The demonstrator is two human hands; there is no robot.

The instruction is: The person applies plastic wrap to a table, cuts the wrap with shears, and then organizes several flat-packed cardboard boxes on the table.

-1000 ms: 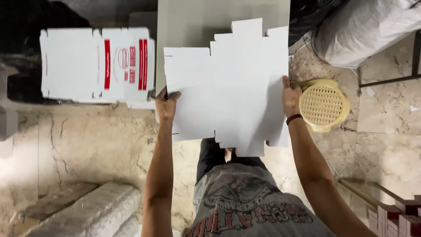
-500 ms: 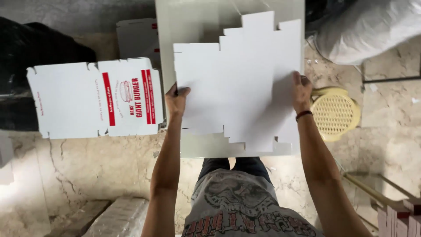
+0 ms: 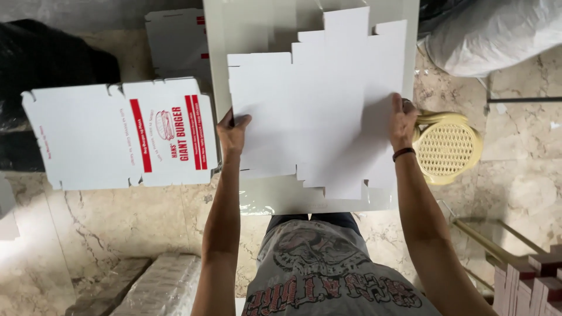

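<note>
A white table (image 3: 246, 35) lies under both hands. Over it spreads a flat white box blank (image 3: 316, 111), spanning the gap between the hands. The left hand (image 3: 233, 131) grips its left edge, thumb on top; the right hand (image 3: 403, 122) grips its right edge. A printed blank (image 3: 117, 134) lies left of the left hand, a yellow stool (image 3: 448, 146) just right of the right hand. Since the earlier frame the blank sits lower over the table, and the printed blank has shifted right, nearer the left hand.

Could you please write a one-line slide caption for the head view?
Both hands, left hand and right hand, hold a flat white cardboard blank over a pale table.
</note>
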